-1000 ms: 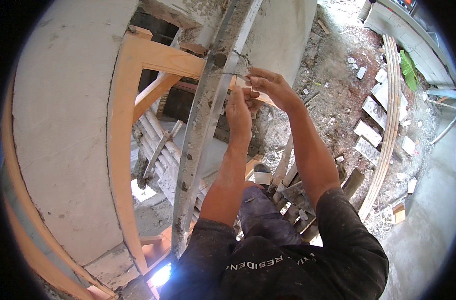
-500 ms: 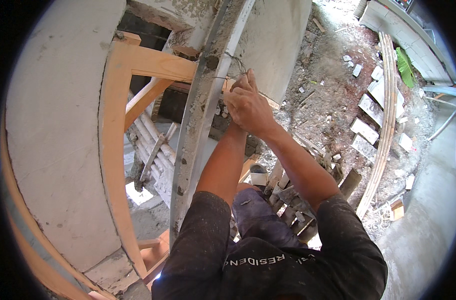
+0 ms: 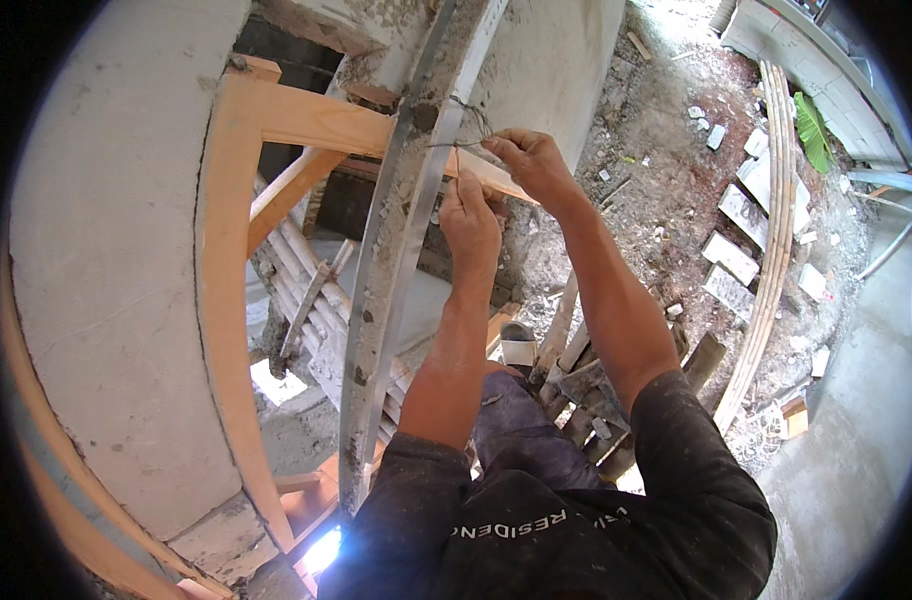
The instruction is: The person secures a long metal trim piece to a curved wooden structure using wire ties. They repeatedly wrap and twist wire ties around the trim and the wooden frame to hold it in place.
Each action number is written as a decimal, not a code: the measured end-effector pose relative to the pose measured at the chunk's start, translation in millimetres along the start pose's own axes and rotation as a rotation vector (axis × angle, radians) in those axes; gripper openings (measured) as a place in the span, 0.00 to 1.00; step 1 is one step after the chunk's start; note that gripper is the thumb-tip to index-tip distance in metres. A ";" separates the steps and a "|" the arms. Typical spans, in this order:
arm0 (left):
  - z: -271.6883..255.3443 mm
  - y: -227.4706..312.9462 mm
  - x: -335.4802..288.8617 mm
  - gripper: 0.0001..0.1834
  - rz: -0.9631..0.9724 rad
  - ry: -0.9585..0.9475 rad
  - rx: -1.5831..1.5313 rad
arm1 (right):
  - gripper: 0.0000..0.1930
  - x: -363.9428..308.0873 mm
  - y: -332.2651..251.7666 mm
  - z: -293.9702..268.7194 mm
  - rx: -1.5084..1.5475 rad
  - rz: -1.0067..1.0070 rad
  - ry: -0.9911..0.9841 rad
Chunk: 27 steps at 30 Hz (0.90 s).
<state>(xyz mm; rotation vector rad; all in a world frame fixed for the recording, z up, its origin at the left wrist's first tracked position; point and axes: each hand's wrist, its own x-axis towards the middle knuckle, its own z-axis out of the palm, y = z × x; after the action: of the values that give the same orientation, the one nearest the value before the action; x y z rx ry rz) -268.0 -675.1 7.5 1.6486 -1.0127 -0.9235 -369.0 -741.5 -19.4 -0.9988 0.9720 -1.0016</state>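
Observation:
A long mortar-crusted metal bar (image 3: 388,240) runs upright past a light wooden frame (image 3: 228,250). Thin dark wire (image 3: 473,112) loops out from the bar's right edge, where a rail of the frame passes behind it. My right hand (image 3: 538,172) pinches the wire's looped end between thumb and fingers. Just below and to its left, my left hand (image 3: 470,228) is closed with the fingertips pinched on a thin strand hanging from the wire. The two hands are apart, and both are close to the bar.
A plastered wall (image 3: 116,260) stands on the left. Below me are bundled bamboo poles (image 3: 306,270), rough planks (image 3: 701,368) and a small bucket (image 3: 517,345). Broken white blocks (image 3: 731,258) and long poles (image 3: 776,200) lie on the rubble-strewn ground at right.
My hands, bunched together at the wire before, have separated. The left has dropped down and left, while the right has shifted to the right with the wire in its fingers.

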 end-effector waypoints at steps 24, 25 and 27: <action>-4.5 8.6 -5.3 0.22 0.080 0.050 0.006 | 0.21 -0.9 10.1 -0.9 0.085 0.079 -0.205; -3.1 9.9 -2.9 0.22 0.103 0.046 0.038 | 0.20 -0.2 9.9 -0.2 0.036 0.092 -0.175; -3.0 7.7 -0.2 0.20 0.087 0.077 0.082 | 0.17 1.5 6.7 -0.4 -0.033 0.046 -0.122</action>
<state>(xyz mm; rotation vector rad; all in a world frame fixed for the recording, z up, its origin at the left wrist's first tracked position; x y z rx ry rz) -266.9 -675.5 15.7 1.6811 -1.0722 -0.7646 -367.8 -741.5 -26.1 -1.0482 0.9089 -0.8789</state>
